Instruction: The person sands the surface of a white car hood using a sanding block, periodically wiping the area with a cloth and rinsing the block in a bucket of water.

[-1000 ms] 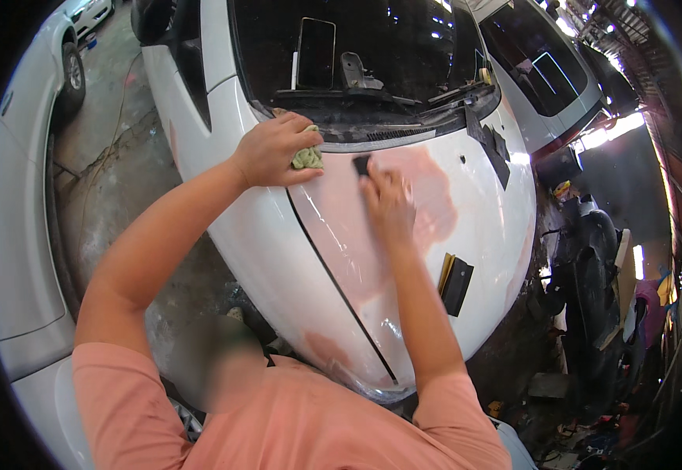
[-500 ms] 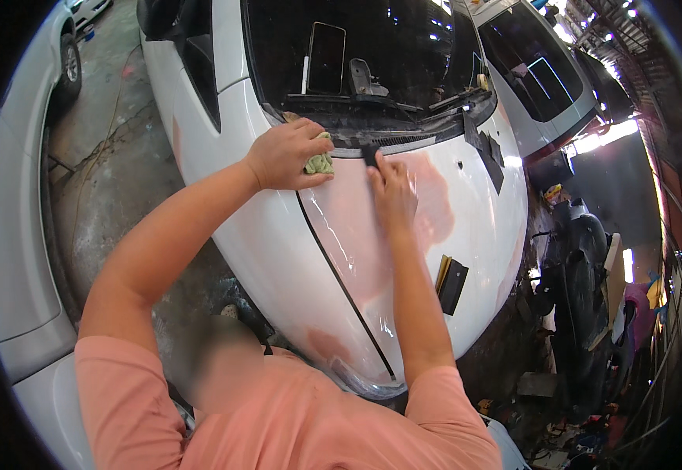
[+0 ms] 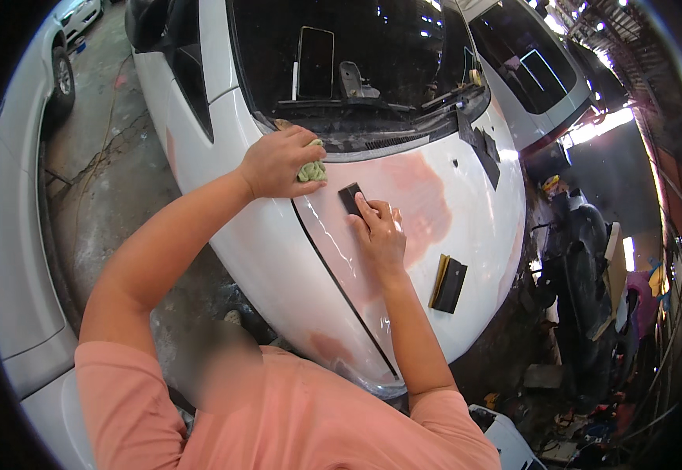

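Mostly, the view is taken up by a white car (image 3: 478, 235), its hood marked by a broad pinkish patch (image 3: 415, 184). Near the foot of the windshield, a crumpled green cloth (image 3: 311, 170) is gripped by the curled fingers of the left hand (image 3: 278, 162). Over the patch, a small dark block (image 3: 349, 197) is held by the fingertips of the right hand (image 3: 380, 231). Nearer the front, a black-and-yellow block (image 3: 448, 283) is left lying on the hood.
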Tool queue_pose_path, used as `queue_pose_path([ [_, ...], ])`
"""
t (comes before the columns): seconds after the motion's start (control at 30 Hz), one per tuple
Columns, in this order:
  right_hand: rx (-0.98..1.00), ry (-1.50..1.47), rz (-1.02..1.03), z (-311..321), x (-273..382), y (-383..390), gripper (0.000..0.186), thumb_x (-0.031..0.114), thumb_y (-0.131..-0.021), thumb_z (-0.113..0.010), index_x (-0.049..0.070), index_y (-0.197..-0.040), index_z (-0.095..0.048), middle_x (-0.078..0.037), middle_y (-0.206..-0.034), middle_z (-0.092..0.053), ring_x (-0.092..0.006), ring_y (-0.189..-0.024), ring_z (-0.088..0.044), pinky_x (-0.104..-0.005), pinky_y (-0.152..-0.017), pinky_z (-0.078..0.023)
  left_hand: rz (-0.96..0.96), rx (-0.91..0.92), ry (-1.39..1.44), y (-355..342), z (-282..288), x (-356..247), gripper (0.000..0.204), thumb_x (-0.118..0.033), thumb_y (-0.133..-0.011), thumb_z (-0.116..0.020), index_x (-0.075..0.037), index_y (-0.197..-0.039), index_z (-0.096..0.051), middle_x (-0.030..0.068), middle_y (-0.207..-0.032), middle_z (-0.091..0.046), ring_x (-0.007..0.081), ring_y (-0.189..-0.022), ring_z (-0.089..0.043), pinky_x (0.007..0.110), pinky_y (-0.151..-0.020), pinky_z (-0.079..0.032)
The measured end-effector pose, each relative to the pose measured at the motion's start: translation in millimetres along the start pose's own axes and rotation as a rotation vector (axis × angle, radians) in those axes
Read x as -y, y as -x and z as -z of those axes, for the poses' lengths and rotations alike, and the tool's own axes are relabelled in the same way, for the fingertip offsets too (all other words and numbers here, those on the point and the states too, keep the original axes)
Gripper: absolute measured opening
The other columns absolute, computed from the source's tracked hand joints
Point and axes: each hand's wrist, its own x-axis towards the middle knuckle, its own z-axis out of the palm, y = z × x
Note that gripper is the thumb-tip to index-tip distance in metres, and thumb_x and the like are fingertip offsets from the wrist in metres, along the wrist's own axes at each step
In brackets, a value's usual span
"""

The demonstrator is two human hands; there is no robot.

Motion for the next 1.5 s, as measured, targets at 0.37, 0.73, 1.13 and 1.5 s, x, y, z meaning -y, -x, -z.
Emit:
queue_pose_path([
  [0.37, 0.028, 0.043, 0.045, 15, -22, 21, 0.038, 0.032, -0.102, -0.066, 0.013, -0.135, -0.072, -0.01, -0.119, -0.067, -0.0373, -0.105, -0.063, -0.0489, -0.092, -0.054, 0.026, 0.023, -0.019, 1, 1, -3, 0.042, -0.043, -0.081, -0.084, -0.011, -0.106, -0.072, 0.0105, -0.114, -0.069, 0.0309, -0.11, -0.067, 0.042, -0.091, -0.057],
  [0.73, 0.028, -0.05, -0.054, 19, -29, 40, 0.038, 0.027, -0.1, -0.068, 0.013, -0.135, -0.073, -0.01, -0.123, -0.067, -0.0355, -0.112, -0.062, -0.0487, -0.104, -0.047, 0.009, 0.066, -0.011, -1, 6, -5, 0.046, -0.042, -0.077, -0.088, -0.01, -0.105, -0.069, 0.0126, -0.118, -0.066, 0.0341, -0.114, -0.065, 0.043, -0.094, -0.055],
  [1.13, -0.088, -0.029, -0.158, 12, 0, 22, 0.033, 0.029, -0.101, -0.067, 0.022, -0.132, -0.072, -0.004, -0.125, -0.065, -0.0324, -0.117, -0.061, -0.0531, -0.103, -0.047, 0.024, 0.201, 0.041, -28, -3, -27, 0.033, -0.016, -0.076, -0.084, -0.007, -0.103, -0.067, 0.0154, -0.111, -0.064, 0.0368, -0.111, -0.065, 0.045, -0.094, -0.054],
  [1.5, -0.099, 0.003, -0.248, -12, 15, 0, 0.034, 0.031, -0.1, -0.063, 0.01, -0.126, -0.067, -0.009, -0.128, -0.064, -0.0367, -0.121, -0.058, -0.0574, -0.099, -0.049, 0.222, 0.38, 0.415, -138, -50, -97, 0.024, -0.008, -0.083, -0.074, -0.005, -0.107, -0.075, 0.0175, -0.099, -0.076, 0.0286, -0.09, -0.075, 0.036, -0.084, -0.058],
])
